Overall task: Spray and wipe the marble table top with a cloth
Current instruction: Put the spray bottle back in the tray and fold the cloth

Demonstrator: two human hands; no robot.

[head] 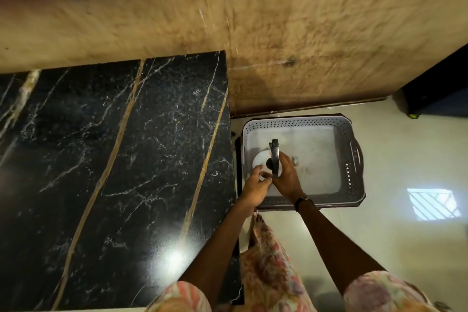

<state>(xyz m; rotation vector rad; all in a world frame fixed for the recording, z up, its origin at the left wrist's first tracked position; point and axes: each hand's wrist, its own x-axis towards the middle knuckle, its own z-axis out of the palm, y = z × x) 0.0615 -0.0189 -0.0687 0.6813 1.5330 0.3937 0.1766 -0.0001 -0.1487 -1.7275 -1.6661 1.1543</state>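
Note:
A black marble table top [114,159] with gold and white veins fills the left half of the view. To its right, on the floor, stands a grey perforated basket [352,159]. Over the basket my right hand [287,177] grips a white spray bottle [260,161] by its black trigger head [274,157]. My left hand [254,189] touches the bottle's white body from the left side, fingers curled against it. No cloth shows in the view.
A rough tan wall [278,20] runs behind the table and basket. A dark object [440,88] stands at the far right by the wall. Pale floor [405,235] lies right of the table, with my foot [258,223] beside the basket.

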